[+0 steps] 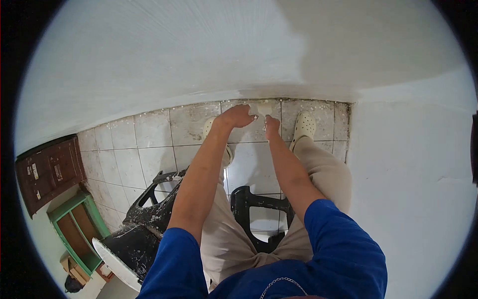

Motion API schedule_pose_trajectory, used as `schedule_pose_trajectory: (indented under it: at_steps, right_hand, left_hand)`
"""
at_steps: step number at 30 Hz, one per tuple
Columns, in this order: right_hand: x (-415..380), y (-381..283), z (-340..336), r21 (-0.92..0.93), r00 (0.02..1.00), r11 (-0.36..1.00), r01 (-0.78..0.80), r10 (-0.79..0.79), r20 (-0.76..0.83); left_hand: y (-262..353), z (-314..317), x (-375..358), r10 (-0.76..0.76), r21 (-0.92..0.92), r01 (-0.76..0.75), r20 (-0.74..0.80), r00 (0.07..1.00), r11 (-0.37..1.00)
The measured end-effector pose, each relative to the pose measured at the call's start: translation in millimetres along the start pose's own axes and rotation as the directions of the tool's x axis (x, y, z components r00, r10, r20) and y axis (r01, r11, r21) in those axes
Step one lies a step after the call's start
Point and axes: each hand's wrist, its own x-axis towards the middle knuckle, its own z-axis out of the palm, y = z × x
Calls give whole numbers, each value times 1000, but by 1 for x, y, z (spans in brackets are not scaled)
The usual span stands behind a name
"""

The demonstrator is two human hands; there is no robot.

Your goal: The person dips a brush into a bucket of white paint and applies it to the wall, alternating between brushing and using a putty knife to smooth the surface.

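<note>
My right hand (272, 127) is closed around the handle of a putty knife. The broad, pale blade of the putty knife (265, 108) points toward the foot of the wall, low over the floor tiles. Just to its left is my left hand (238, 117), its fingers curled inward close to the blade. A bit of white shows at its fingertips; what it holds, if anything, I cannot make out. In front of both hands runs the lower edge of the white wall (199, 65), with a darker, damp-looking patch on its right.
White specks dot the tiled floor (194, 122) along the wall. A black plastic stool (244, 199) is beneath me. On the left are a paint-spattered black stool (164, 182) and a black bucket (132, 249). A brown door (52, 169) and green frame (79, 224) stand farther left.
</note>
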Motion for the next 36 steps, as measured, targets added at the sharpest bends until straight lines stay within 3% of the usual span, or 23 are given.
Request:
schedule_pose_trajectory:
  at_steps: [1, 7, 10, 16, 20, 23, 28, 32, 35, 36]
  right_hand:
    - [1, 4, 1, -46, 1000, 999, -6, 4, -31]
    - [11, -19, 16, 102, 980, 995, -12, -9, 198]
    - [8, -27, 24, 164, 983, 986, 27, -56, 176]
    - [-29, 1, 13, 48, 995, 996, -75, 72, 67]
    - [-5, -5, 22, 92, 990, 996, -13, 0, 139]
    - [7, -19, 33, 143, 976, 990, 20, -50, 210]
    - [-62, -56, 32, 184, 984, 982, 49, -79, 158]
    - [-118, -86, 33, 265, 969, 956, 127, -176, 173]
    - [-151, -109, 32, 228, 963, 959, 169, -210, 169]
    - [-154, -110, 30, 230, 951, 953, 199, -245, 190]
  left_hand:
    - [-1, 0, 0, -5, -13, 5, 3, 1000, 1000]
    - [3, -9, -7, -16, -37, 17, 41, 999, 999]
    - [7, -16, -16, -39, -74, 42, 44, 998, 996]
    - [3, -13, -14, -3, -53, 4, 14, 1000, 999]
    - [-10, 1, -6, 69, 13, -68, -100, 993, 998]
    - [5, -18, -20, -46, -71, 49, 40, 998, 996]
    - [0, -19, -20, 56, -30, -58, -46, 997, 998]
    - [22, -24, -54, 111, -175, -125, -88, 990, 977]
    - [15, 11, -55, 127, -57, -144, -237, 963, 988]
    - [21, 8, -67, 121, -137, -144, -166, 979, 980]
